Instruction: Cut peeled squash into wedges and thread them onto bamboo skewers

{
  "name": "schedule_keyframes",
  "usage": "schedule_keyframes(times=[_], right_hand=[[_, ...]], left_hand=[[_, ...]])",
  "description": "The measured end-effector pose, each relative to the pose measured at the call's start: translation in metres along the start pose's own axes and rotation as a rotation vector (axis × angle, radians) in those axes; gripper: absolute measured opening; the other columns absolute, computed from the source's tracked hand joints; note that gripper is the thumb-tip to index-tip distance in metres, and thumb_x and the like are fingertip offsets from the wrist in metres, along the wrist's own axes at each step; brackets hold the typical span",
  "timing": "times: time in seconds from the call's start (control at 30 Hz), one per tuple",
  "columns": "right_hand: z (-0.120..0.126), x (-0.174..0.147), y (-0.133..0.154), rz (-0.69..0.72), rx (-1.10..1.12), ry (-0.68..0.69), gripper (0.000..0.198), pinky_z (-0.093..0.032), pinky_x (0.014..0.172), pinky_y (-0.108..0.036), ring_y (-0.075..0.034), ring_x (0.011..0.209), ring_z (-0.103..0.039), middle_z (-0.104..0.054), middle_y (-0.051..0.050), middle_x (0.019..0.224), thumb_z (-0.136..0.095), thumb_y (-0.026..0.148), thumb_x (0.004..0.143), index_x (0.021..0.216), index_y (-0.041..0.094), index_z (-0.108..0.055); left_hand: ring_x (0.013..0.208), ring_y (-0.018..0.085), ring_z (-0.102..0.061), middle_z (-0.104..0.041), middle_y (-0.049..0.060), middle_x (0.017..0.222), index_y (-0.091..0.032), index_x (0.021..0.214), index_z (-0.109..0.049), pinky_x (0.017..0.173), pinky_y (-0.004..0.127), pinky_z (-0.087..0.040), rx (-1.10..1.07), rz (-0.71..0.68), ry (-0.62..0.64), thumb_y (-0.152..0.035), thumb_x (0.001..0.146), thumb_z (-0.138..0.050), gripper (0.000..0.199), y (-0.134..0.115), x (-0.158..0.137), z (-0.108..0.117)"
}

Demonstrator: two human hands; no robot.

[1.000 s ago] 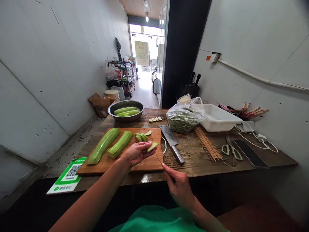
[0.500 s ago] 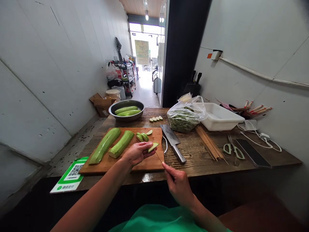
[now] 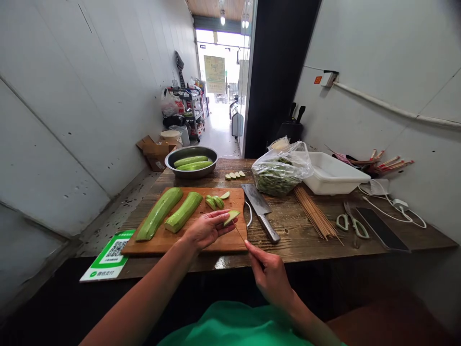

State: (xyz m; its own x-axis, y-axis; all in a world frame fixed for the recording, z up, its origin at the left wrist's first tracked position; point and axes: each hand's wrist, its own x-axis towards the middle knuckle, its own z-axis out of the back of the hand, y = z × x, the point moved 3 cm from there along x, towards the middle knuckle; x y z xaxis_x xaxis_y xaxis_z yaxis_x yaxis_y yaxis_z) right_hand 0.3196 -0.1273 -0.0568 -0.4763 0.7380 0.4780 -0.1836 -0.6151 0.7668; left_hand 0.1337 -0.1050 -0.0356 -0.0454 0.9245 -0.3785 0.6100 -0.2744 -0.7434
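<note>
Over the right part of the wooden cutting board (image 3: pixel 151 249), my left hand (image 3: pixel 209 230) pinches a pale green zucchini slice (image 3: pixel 231 217) between thumb and fingers. My right hand (image 3: pixel 268 269) is closed on the lower end of a thin wooden skewer (image 3: pixel 240 232). The skewer's upper end meets the slice; whether it has gone into the flesh I cannot tell. On the board lie a long peeled zucchini (image 3: pixel 160 214), a shorter zucchini piece (image 3: pixel 183 211) and a small stack of slices (image 3: pixel 215 202).
A cleaver (image 3: pixel 260 206) lies right of the board, then a bundle of skewers (image 3: pixel 315 211), scissors (image 3: pixel 352 223) and a phone (image 3: pixel 382 228). Behind stand a metal bowl (image 3: pixel 169 166) with zucchini, a bag of green vegetables (image 3: pixel 277 173), a white tub (image 3: pixel 331 185) and skewered slices (image 3: pixel 235 175).
The view has shifted slightly, moving the scene a little right and up. Both hands keep their hold on the slice and skewer, with hardly any change between them.
</note>
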Motion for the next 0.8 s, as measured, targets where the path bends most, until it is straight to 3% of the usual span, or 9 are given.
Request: schedule_keyframes(times=[0.23,0.43,0.57,0.63,0.8], right_hand=[[0.003,-0.001,0.0,-0.002,0.01,0.018,0.036,-0.051,0.084,-0.032,-0.022,0.097,-0.061,-0.063,-0.008,0.11,-0.044,0.014,0.085,0.118,0.019,-0.055],[0.007,-0.003,0.002,0.001,-0.001,0.058,0.037,-0.051,0.083,-0.031,-0.021,0.097,-0.061,-0.062,-0.008,0.111,-0.043,0.015,0.085,0.12,0.019,-0.054],[0.008,0.008,0.002,-0.018,-0.028,0.136,0.041,-0.053,0.075,-0.027,-0.017,0.082,-0.066,-0.068,-0.006,0.098,-0.044,0.016,0.086,0.126,0.017,-0.046],[0.008,0.014,0.003,0.022,-0.046,0.147,0.041,-0.053,0.074,-0.026,-0.016,0.08,-0.065,-0.068,-0.005,0.095,-0.045,0.017,0.086,0.127,0.017,-0.045],[0.016,0.005,0.015,0.183,-0.084,0.157,0.04,-0.051,0.08,-0.026,-0.017,0.093,-0.063,-0.063,-0.007,0.111,-0.042,0.016,0.088,0.127,0.02,-0.045]], left_hand=[[0.086,0.021,-0.063,-0.066,0.016,0.093,-0.006,0.087,-0.063,0.086,0.035,-0.048,0.006,0.014,0.053,-0.001,0.073,-0.058,0.016,0.001,0.0,0.003],[0.084,0.02,-0.063,-0.066,0.016,0.093,-0.006,0.086,-0.063,0.084,0.033,-0.049,-0.008,0.01,-0.001,-0.001,0.074,-0.056,0.015,0.002,-0.005,0.0],[0.084,0.021,-0.063,-0.066,0.015,0.09,-0.006,0.085,-0.063,0.084,0.034,-0.049,-0.003,-0.031,-0.019,-0.002,0.074,-0.056,0.014,0.005,-0.011,-0.008],[0.085,0.021,-0.063,-0.067,0.015,0.09,-0.006,0.085,-0.063,0.085,0.034,-0.049,-0.007,-0.056,-0.008,-0.003,0.072,-0.059,0.014,0.01,-0.018,-0.014],[0.091,0.022,-0.061,-0.066,0.013,0.096,-0.01,0.094,-0.064,0.086,0.033,-0.048,-0.056,-0.128,-0.055,-0.011,0.069,-0.066,0.025,0.037,-0.055,-0.027]])
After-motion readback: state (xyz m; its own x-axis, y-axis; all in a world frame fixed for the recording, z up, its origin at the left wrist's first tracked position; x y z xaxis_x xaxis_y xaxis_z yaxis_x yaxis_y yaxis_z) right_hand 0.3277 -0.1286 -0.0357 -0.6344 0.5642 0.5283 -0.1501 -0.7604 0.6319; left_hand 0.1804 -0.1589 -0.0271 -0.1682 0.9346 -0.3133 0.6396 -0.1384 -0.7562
